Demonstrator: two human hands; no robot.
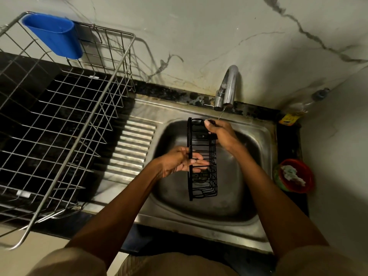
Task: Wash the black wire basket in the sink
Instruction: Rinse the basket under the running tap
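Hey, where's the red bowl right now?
In the head view the red bowl sits at the right, on the dark counter beside the sink, just past the person's right forearm.

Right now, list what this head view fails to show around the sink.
- Drain: mostly screened by the basket held over it.
- Left hand: fingertips pass behind the basket wires.
- Right hand: fingers grip the basket's far end; their tips are hidden.
- Red bowl: contents too dim and blurred to identify.
- Yellow label in the corner: text too small.
- Rack: cut off by the left edge.
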